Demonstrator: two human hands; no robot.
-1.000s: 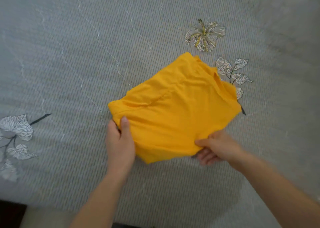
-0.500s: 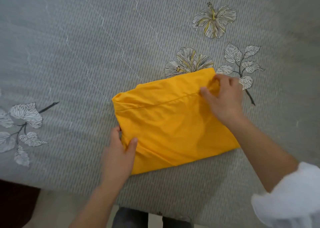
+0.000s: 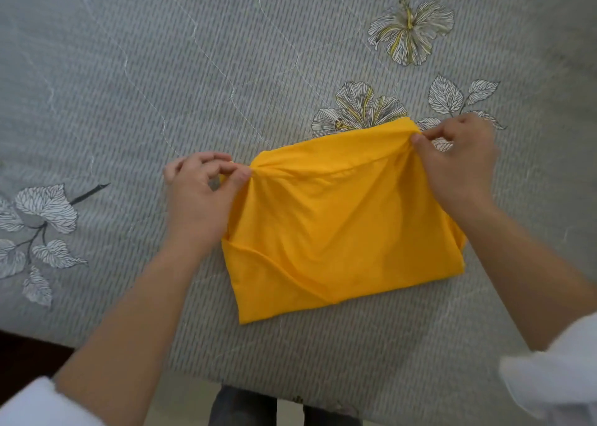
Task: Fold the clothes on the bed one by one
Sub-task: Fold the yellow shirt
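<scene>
Yellow garment [image 3: 339, 228] far edge pinched by left hand [image 3: 200, 196], right hand [image 3: 458, 163].

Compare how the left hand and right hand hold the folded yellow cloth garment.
The left hand pinches the far left corner of the folded yellow cloth garment; the right hand pinches its far right corner. The right hand sits farther up the grey floral bedspread than the left hand. The right forearm overlaps the garment's edge; the left forearm lies beside it. Both pinch between thumb and fingers.
</scene>
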